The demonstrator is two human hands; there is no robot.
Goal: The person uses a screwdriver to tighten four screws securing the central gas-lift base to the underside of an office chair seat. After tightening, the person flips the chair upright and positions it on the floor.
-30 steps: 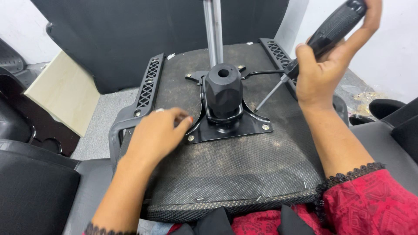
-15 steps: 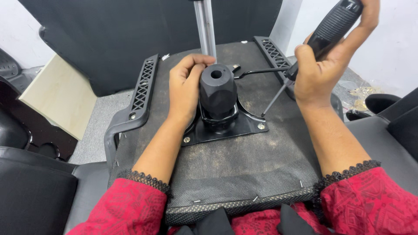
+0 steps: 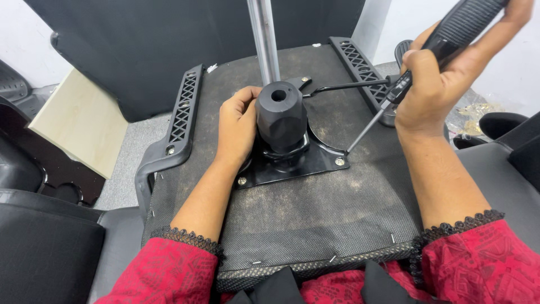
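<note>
White walls (image 3: 509, 62), grey carpet floor (image 3: 126, 163) — a pale wooden board (image 3: 79, 126), perhaps black chair parts (image 3: 34, 247) alongside.

You stood in a chair assembly workshop, or the back room of an office-furniture shop. An upturned seat base (image 3: 315, 225) lay before you with its metal plate (image 3: 292, 166), black armrest brackets (image 3: 183, 115) and stapled fabric lining showing. Other chair parts crowded round: black padded cushions (image 3: 39, 247), a large dark backrest (image 3: 146, 50) against the white wall, a chrome tube (image 3: 264, 39), a pale board (image 3: 79, 126) on the grey carpet.
</note>
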